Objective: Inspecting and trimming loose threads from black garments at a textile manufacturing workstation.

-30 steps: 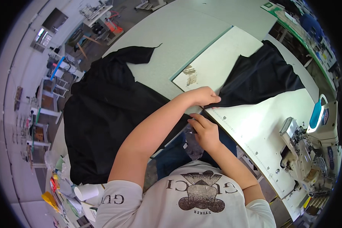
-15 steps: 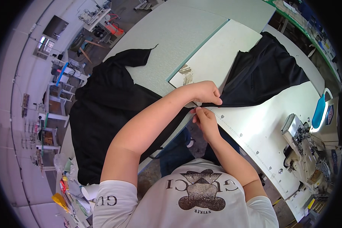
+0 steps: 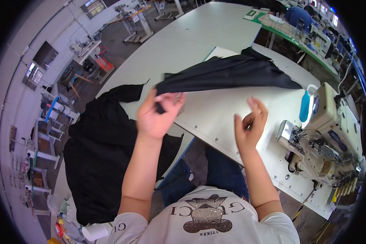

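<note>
My left hand (image 3: 156, 118) is raised over the table, blurred by motion, its fingers closed on the narrow end of a black garment piece (image 3: 227, 73). The piece stretches from those fingers to the right across the table. A small metallic glint shows by the left fingertips; what it is I cannot make out. To the right, my right hand (image 3: 251, 126) is lifted above the white table part with its fingers loosely curled and apart. It is off the cloth, and a small dark spot between its fingers is unclear. Another black garment (image 3: 101, 162) lies bunched left of my left forearm.
A sewing machine (image 3: 317, 142) stands at the right, with a light-blue paddle-shaped thing (image 3: 304, 106) beside it. The pale table (image 3: 166, 53) reaches far back. A white roll (image 3: 94, 232) lies at the lower left. A person in blue (image 3: 299, 18) sits at the far right.
My hands, which were together at the cloth's join, are now apart. The left has drawn the right-hand piece leftward and up, off the left garment; the right has let go. The view has shifted.
</note>
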The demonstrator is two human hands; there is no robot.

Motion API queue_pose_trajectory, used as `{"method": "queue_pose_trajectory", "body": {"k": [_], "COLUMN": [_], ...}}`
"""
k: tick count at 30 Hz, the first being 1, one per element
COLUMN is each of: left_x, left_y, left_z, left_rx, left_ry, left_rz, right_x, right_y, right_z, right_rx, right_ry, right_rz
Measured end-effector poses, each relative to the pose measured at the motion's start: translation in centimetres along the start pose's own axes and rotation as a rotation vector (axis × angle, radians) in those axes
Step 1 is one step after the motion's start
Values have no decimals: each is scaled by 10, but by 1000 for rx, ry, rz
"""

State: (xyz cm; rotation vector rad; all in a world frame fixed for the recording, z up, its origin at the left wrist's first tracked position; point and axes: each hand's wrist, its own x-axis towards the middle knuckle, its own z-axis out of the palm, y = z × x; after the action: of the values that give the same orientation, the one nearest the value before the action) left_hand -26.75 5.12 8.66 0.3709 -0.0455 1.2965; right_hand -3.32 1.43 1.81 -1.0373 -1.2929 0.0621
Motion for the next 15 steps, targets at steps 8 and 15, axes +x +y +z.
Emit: {"method": "queue_pose_trajectory", "body": {"k": [8, 15], "left_x": [-150, -307], "left_y": [151, 224], "left_z": [116, 156], "left_rx": [-7, 696], "left_ry": [-555, -136], "left_rz": [578, 946], "right_x": [38, 16], "right_y": [-31, -109], "right_z": [23, 49], "right_rx": [101, 412], "right_ry": [-149, -618], "right_rz": [-143, -80]}}
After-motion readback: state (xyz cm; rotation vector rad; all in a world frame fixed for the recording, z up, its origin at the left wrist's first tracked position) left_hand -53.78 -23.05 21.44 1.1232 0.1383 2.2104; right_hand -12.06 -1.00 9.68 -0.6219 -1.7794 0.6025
